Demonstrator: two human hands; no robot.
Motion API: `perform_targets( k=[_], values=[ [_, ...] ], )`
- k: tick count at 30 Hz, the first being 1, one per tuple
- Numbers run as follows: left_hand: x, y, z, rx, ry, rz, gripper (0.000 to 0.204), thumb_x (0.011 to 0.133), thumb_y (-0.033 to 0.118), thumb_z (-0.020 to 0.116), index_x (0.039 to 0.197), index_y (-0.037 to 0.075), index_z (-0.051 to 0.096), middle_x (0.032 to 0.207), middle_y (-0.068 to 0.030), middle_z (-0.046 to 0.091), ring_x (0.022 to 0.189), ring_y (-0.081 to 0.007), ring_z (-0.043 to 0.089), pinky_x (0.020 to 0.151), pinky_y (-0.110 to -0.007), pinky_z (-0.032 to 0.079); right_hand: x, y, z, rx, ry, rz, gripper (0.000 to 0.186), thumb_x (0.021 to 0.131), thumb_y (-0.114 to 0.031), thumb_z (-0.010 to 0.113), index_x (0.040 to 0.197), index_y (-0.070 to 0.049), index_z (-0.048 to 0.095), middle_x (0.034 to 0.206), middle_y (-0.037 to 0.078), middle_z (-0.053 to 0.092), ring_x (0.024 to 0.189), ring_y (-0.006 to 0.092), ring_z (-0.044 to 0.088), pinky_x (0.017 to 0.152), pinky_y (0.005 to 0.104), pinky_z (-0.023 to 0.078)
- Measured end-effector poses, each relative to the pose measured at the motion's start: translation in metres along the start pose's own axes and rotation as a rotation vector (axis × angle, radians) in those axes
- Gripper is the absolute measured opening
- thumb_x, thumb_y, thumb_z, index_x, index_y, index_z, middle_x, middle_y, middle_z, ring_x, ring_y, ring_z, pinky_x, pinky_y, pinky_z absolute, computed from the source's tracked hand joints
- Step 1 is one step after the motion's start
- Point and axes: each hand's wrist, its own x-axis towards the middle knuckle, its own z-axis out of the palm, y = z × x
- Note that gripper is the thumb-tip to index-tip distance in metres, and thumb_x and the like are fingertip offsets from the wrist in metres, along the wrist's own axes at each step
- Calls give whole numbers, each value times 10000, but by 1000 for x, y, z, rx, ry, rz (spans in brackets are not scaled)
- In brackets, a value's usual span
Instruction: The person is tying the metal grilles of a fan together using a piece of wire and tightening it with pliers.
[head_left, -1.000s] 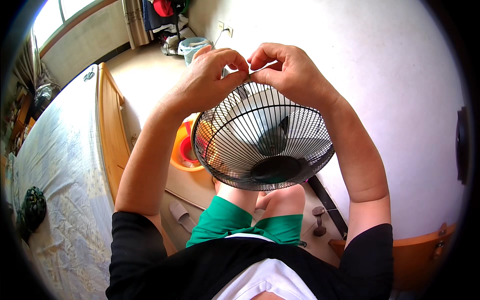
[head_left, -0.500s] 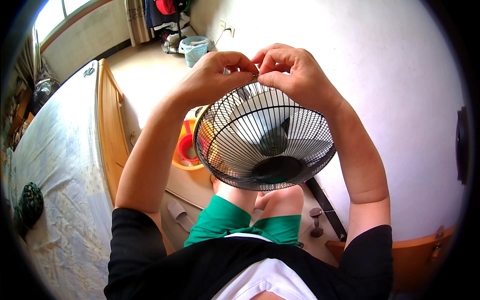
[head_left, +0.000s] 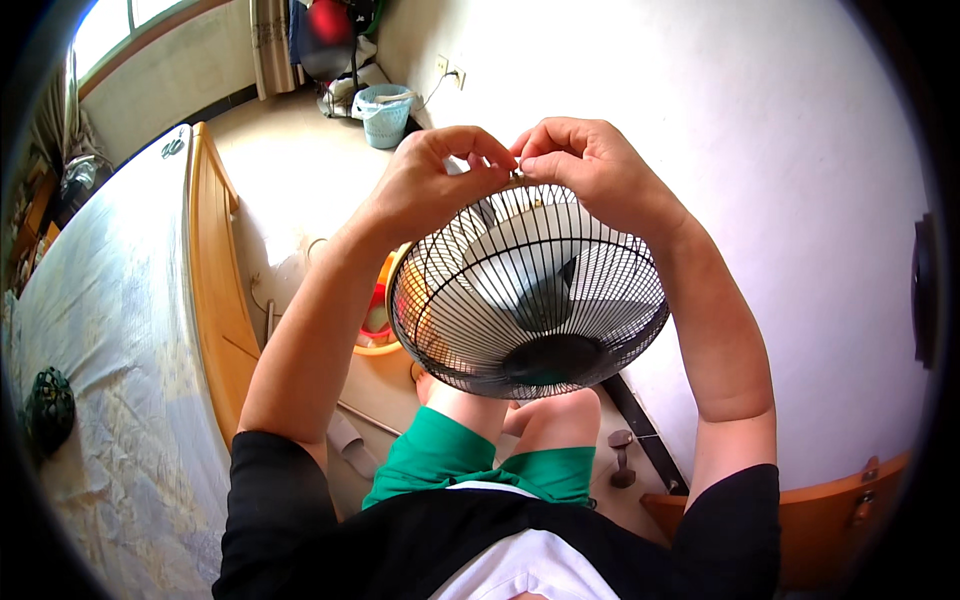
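Note:
In front of me stands a fan head with a black wire guard, pale blades showing through the bars and a dark round cap at its centre. At the guard's upper rim my left hand is closed, thumb and forefinger pinched together. My right hand is closed in a pinch right beside it, fingertips almost touching the left ones. A small metallic bit shows between the fingertips at the rim; it is too small to name. The fan's lower part is hidden behind the guard.
A bed with a wooden side runs along the left. Behind the fan sits an orange basin with a red vessel inside. A light blue basket stands by the far wall. Slippers and a dumbbell lie on the floor.
Both hands and the guard's top sit slightly lower in the picture. The fingertips have shifted a little at the rim, still pinched there. The view has shifted slightly.

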Motion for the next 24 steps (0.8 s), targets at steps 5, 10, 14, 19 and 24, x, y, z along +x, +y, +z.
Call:
perform_targets(
  k=[5, 10, 14, 19, 24],
  values=[
    [-1, 3, 3, 81, 96, 163, 138, 806, 8, 766, 930, 51, 723, 936, -47, 690, 900, -161, 647, 837, -301, 522, 7, 0, -3, -10, -67, 50, 210, 833, -109, 602, 933, 52, 693, 858, 116, 698, 822, 169, 644, 801, 310, 516],
    [-1, 5, 4, 194, 164, 266, 122, 803, 54, 780, 910, 58, 722, 916, -46, 689, 875, -159, 648, 839, -308, 512, 5, -7, 3, -46, -64, 88, 210, 818, -95, 613, 956, 46, 686, 857, 121, 697, 817, 171, 645, 795, 310, 528],
    [-2, 8, 1, 343, 111, 224, 138, 794, 115, 788, 892, 58, 709, 865, -49, 690, 844, -143, 643, 810, -310, 506, 0, -11, 2, -26, -31, 62, 151, 807, -77, 637, 905, 36, 656, 873, 130, 688, 826, 186, 654, 778, 314, 534],
    [-3, 13, -3, 126, -6, -9, 111, 858, 120, 725, 922, 30, 712, 894, -62, 703, 842, -142, 634, 793, -314, 511, -5, -13, 6, -221, 26, -89, 133, 795, -63, 655, 888, 30, 634, 888, 149, 670, 834, 227, 664, 758, 317, 543],
    [-1, 10, -2, 78, -34, -41, 151, 890, 144, 702, 957, 8, 708, 896, -57, 699, 866, -134, 628, 811, -308, 509, -8, -8, 8, -269, 92, -266, 147, 802, -85, 644, 878, 41, 634, 898, 162, 662, 834, 258, 666, 761, 329, 546]
  ],
)
